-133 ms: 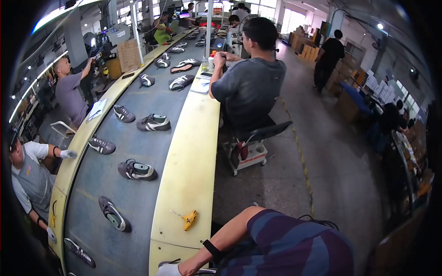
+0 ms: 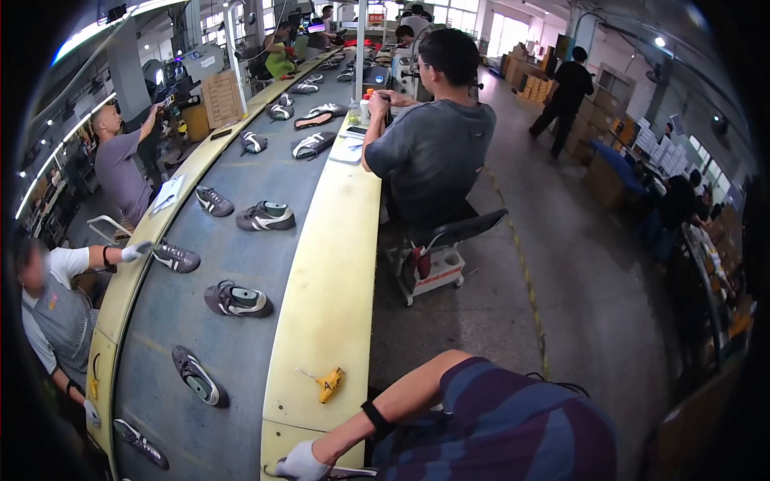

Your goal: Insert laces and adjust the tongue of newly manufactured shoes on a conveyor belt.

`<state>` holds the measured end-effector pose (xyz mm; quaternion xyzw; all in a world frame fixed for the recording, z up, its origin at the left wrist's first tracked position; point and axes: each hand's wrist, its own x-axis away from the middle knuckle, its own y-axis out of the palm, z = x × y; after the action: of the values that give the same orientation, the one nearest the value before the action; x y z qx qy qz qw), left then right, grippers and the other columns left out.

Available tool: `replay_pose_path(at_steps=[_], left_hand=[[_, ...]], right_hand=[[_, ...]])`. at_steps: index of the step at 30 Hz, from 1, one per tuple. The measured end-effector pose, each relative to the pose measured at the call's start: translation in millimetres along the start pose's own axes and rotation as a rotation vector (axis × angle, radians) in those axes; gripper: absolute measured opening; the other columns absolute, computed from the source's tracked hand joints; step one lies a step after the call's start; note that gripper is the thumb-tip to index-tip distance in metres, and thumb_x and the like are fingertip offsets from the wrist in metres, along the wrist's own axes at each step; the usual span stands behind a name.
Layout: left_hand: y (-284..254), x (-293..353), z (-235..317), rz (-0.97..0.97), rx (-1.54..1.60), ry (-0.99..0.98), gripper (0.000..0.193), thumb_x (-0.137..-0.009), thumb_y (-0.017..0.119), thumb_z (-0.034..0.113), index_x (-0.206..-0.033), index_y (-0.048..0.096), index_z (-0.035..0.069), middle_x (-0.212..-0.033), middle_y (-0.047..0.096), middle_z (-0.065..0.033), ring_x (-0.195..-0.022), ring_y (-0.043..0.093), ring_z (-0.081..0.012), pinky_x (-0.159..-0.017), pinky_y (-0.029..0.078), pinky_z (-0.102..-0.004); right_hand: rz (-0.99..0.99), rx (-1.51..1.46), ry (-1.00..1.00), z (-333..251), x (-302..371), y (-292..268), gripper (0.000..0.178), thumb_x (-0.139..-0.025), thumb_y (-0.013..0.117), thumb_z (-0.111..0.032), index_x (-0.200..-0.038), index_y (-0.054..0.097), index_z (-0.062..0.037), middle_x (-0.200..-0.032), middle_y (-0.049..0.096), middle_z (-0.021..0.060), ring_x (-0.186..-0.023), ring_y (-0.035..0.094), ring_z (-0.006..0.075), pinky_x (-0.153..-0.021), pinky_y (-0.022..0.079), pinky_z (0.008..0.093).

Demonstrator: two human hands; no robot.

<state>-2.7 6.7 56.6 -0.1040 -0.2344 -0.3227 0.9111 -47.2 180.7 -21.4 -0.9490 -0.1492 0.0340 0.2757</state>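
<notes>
So my right hand (image 2: 303, 462), in a pale knit-looking glove, is showing way more now: a split second ago it was mostly cut off, and now it's sitting further up over the smooth, pale yellow worktop (image 2: 321, 280), near the bottom of the view. That's making the work under it a bit easier to see: a dark, light-edged thing (image 2: 351, 473) is poking out beside the glove, low on the worktop, maybe a shoe, but too much is hidden. The fingers are curling down by it; can't tell if they're actually gripping. My left hand isn't showing at all. Meanwhile, across the belt (image 2: 265, 176), a co-worker's gloved hand (image 2: 137, 251) is reaching further in over the left edge than it was, and it's ending up just beside a dark lace-up shoe (image 2: 176, 257); can't say if it's touching. Texture-wise, the belt is looking dull, blue-grey and scuffed, and the shoes are low and rounded, with pale stripes; one in the middle (image 2: 238, 299) is showing a greenish insert. Close to the worktop's right edge, a chunky yellow tool (image 2: 328, 386) is lying with its thin shaft pointing toward the belt.
</notes>
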Motion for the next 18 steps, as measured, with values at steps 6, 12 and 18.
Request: replay_pose_path(at_steps=[6, 12, 18], left_hand=[[-2, 10, 39, -0.261, 0.434, -0.155, 0.018, -0.102, 0.069, 0.024, -0.101, 0.065, 0.007, -0.084, 0.062, -0.0008, -0.064, 0.050, -0.0085, -0.057, 0.043, -0.0267], [15, 13, 53, -0.080, 0.276, -0.119, 0.013, -0.102, 0.068, 0.017, -0.105, 0.063, 0.005, -0.077, 0.058, 0.0004, -0.059, 0.047, -0.0087, -0.055, 0.047, -0.0293], [-1, 5, 32, -0.097, 0.241, -0.144, 0.012, -0.103, 0.066, 0.014, -0.101, 0.062, 0.004, -0.064, 0.046, 0.0016, -0.051, 0.040, -0.0099, -0.051, 0.047, -0.0347]], right_hand=[[-0.478, -0.396, 0.309, -3, 64, -47, 0.029, -0.092, 0.076, -0.031, -0.112, 0.079, -0.0098, -0.098, 0.078, 0.0152, -0.081, 0.072, 0.0260, -0.078, 0.059, 0.0421], [-0.212, -0.234, 0.173, 5, 51, -30, 0.022, -0.092, 0.074, -0.031, -0.103, 0.080, -0.0131, -0.093, 0.078, 0.0118, -0.085, 0.072, 0.0269, -0.077, 0.056, 0.0407], [-0.048, -0.170, 0.039, -22, 62, -35, 0.023, -0.094, 0.069, -0.032, -0.099, 0.078, -0.0114, -0.098, 0.076, 0.0127, -0.090, 0.071, 0.0295, -0.080, 0.056, 0.0411]])
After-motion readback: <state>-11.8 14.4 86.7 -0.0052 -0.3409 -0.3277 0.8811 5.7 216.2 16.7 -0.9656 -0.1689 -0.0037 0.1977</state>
